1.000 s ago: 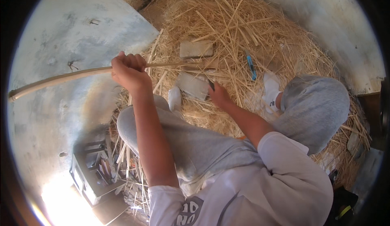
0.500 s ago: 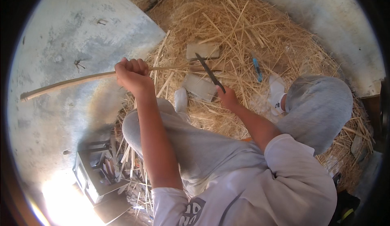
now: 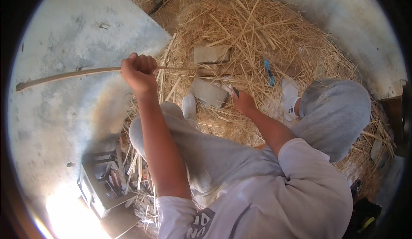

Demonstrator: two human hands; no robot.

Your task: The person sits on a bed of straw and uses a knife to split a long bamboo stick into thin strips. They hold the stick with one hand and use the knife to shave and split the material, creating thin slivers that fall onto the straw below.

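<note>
My left hand (image 3: 139, 73) is closed in a fist around a long, thin bamboo strip (image 3: 68, 76). The strip bows out to the left past the wall and continues to the right of the fist, thinner, over the straw-like shavings. My right hand (image 3: 245, 103) grips a knife (image 3: 236, 92); only a dark piece by the fingers shows clearly, and the blade is hard to make out. That hand is just right of a grey block (image 3: 209, 92). A second grey block (image 3: 211, 54) lies farther off, beyond the strip's right part.
Bamboo shavings and split strips (image 3: 253, 28) heap over the floor between pale walls (image 3: 64, 37). A blue cutter (image 3: 269, 73) lies near my right foot (image 3: 290, 97). At lower left stands an open box-like frame (image 3: 94, 187) with odds and ends in it.
The knife's dark curved blade, plain to see over the near block before, no longer shows clearly. The strip's left end has risen and shifted slightly left; my left hand moved up a little.
</note>
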